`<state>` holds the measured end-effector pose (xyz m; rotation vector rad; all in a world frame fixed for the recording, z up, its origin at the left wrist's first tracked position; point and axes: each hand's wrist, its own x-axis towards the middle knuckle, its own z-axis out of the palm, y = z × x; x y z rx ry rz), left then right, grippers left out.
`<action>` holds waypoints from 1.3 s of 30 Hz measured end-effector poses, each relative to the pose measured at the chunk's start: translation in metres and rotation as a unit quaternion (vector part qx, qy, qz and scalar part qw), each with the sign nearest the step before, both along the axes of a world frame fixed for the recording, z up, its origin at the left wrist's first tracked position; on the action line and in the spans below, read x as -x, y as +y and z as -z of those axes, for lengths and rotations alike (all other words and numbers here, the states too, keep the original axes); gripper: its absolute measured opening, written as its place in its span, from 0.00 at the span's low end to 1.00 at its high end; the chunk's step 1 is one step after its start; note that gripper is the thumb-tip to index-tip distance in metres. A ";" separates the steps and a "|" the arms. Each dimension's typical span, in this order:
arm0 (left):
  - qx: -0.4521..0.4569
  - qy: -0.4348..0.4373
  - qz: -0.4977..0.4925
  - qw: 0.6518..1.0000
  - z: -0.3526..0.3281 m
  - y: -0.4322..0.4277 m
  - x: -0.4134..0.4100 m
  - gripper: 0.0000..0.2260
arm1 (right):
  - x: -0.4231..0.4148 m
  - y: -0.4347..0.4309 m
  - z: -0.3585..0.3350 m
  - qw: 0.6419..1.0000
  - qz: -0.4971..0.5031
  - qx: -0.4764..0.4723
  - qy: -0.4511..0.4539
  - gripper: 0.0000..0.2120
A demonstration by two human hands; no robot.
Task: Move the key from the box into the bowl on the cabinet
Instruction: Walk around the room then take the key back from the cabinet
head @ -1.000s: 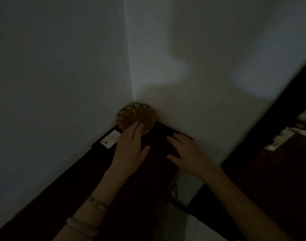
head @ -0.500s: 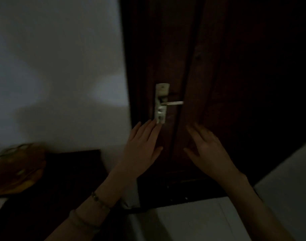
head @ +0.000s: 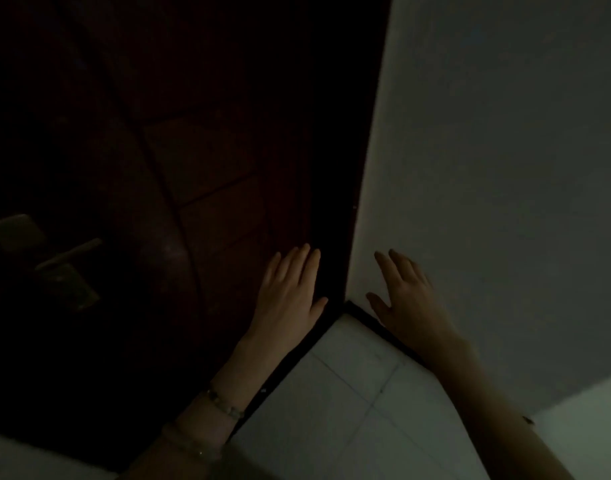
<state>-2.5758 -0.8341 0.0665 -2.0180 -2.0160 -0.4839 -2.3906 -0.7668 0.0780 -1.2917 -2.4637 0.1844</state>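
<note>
The scene is very dim. My left hand [head: 290,292] is held out in front of a dark wooden door, fingers extended and empty, with bracelets on the wrist. My right hand [head: 404,299] is held out in front of the white wall, fingers spread and empty. Neither the key, the box, the bowl nor the cabinet is in view.
A dark brown panelled door [head: 193,168] fills the left, with a metal lever handle [head: 68,254] at its far left. A white wall [head: 505,168] stands on the right over a dark skirting strip [head: 363,317]. Pale floor tiles [head: 359,403] lie below.
My view has swung right: the amber bowl and dark cabinet top left the frame, then the door handle slid to the far left. Both hands stay open and empty.
</note>
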 end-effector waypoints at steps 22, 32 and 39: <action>0.069 0.068 0.460 0.882 0.065 0.224 -0.352 0.37 | -0.296 0.038 0.066 0.868 0.494 0.003 -0.056 0.34; 0.040 0.106 0.673 0.731 0.068 0.258 -0.505 0.37 | -0.375 0.030 0.071 0.705 0.708 0.005 -0.042 0.32; 0.038 0.112 0.785 0.609 0.075 0.216 -0.581 0.37 | -0.396 -0.024 0.078 0.574 0.818 0.019 -0.029 0.32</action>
